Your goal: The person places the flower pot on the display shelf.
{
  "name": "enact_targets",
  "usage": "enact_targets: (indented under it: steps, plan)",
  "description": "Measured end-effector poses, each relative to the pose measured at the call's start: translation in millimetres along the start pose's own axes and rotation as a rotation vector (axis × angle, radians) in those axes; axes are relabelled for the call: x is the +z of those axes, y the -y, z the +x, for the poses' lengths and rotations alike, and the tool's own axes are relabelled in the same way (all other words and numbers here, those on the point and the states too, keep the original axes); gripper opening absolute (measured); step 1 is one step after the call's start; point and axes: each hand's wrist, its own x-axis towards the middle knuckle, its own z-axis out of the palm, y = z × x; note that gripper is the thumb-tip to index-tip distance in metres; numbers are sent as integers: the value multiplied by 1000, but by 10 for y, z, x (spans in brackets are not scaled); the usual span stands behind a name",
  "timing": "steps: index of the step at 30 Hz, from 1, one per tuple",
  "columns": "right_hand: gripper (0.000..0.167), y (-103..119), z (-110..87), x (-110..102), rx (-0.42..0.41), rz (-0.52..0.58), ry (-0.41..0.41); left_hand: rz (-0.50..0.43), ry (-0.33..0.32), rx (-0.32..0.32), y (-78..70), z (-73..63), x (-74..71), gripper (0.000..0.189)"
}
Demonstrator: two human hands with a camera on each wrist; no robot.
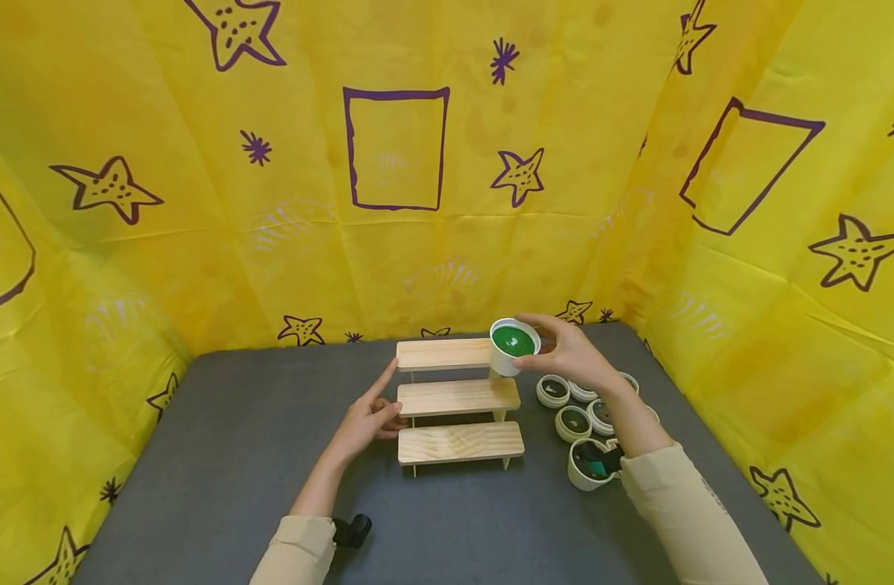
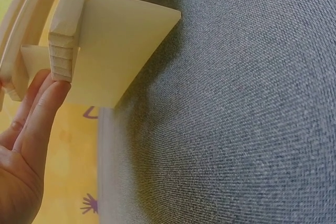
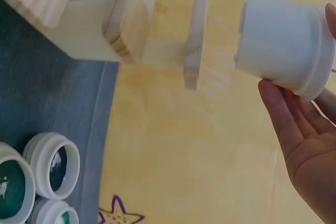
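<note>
A three-step wooden display rack stands on the grey table. My left hand is at its left side, the index finger reaching to the top step and other fingertips touching the lower steps' ends. In the left wrist view, straight fingers rest against a step's end. My right hand holds a white tub with green contents, gripped around its side between thumb and fingers. The tub is at the right end of the top step; in the right wrist view the white tub is apart from the step.
Right of the rack, several small white jars with dark and green contents stand close together, partly behind the right forearm. A larger white tub stands nearest the front. Yellow cloth with purple drawings hangs behind the table and along both sides.
</note>
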Motion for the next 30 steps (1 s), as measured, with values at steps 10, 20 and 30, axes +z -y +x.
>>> enact_targets:
  steps: [10,20,30]
  plan:
    - [79,105,237,274,-13,25,24,17,3,19,8,3,0,73]
    - [79,208,455,482,-41,18,43,11,2,30,50,9,-13,73]
    - [79,266,610,681,-44,25,26,1,3,15,23,-10,4,73]
